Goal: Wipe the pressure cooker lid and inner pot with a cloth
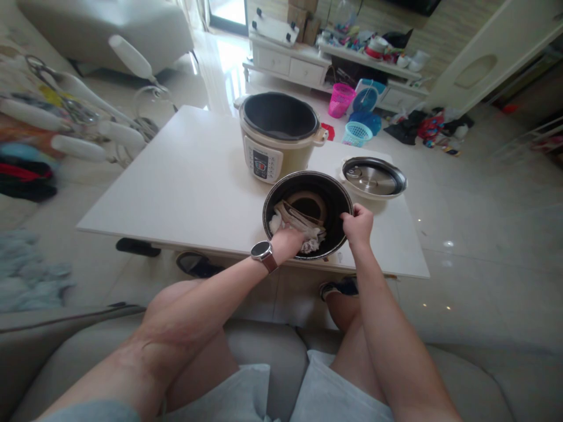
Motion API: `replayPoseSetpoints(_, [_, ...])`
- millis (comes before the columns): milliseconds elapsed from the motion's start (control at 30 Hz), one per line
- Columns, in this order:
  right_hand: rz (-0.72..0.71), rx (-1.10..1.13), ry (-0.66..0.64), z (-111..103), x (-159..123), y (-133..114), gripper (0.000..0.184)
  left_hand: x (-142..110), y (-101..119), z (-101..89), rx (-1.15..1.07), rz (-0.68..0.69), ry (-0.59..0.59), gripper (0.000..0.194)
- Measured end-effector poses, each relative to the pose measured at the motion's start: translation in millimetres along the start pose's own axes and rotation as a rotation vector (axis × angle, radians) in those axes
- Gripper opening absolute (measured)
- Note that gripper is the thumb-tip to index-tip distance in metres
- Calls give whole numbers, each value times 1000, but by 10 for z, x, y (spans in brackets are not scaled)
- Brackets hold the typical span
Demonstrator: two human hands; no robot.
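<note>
A dark inner pot sits near the front edge of the white table. My left hand, with a watch on the wrist, reaches into the pot and is closed on a white cloth pressed against the pot's inside. My right hand grips the pot's right rim. Behind the pot stands the cream rice cooker body, open and without its pot. A metal lid lies to the right of the pot.
I sit on a grey sofa with my knees below the table. A drying rack with clothes stands at the left. Pink and blue baskets and a cluttered white cabinet lie beyond the table.
</note>
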State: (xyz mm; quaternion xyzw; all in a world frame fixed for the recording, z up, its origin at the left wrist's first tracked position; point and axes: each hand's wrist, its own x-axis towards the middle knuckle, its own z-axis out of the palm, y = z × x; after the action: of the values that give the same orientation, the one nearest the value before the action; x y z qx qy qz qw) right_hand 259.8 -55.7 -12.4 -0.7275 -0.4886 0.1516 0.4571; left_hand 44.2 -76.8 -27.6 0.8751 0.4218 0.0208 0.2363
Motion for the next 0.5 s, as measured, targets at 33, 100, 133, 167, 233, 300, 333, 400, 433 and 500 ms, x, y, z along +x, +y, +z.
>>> replayPoseSetpoints(33, [-12, 9, -13, -4, 4, -9, 17, -3, 5, -2, 37, -13, -10, 33])
replayPoseSetpoints(100, [-19, 50, -41, 1, -3, -30, 13, -5, 16, 1, 117, -36, -47, 35])
replayPoseSetpoints(133, [-20, 74, -45, 7, -13, -42, 11, -4, 18, 8, 127, -29, -58, 36])
replayPoseSetpoints(167, [-23, 96, -42, 14, -26, -56, 11, -2, 15, 17, 123, -22, -64, 36])
replayPoseSetpoints(233, [-38, 117, -14, 25, -61, -88, 13, 3, -2, 36, 102, -18, -71, 36])
replayPoseSetpoints(300, [-52, 104, 25, 32, -98, -120, 18, 14, -23, 43, 63, -15, -91, 40])
replayPoseSetpoints(333, [-55, 95, 39, 35, -116, -132, 20, 24, -28, 42, 27, -8, -103, 44])
replayPoseSetpoints(400, [-60, 95, 56, 43, -145, -145, 21, 58, -19, 41, -111, 17, -116, 52])
replayPoseSetpoints(433, [-62, 104, 64, 49, -155, -145, 22, 83, -2, 45, -217, 35, -116, 53])
replayPoseSetpoints(500, [-58, 125, 84, 66, -168, -129, 23, 146, 55, 72, -485, 72, -93, 49])
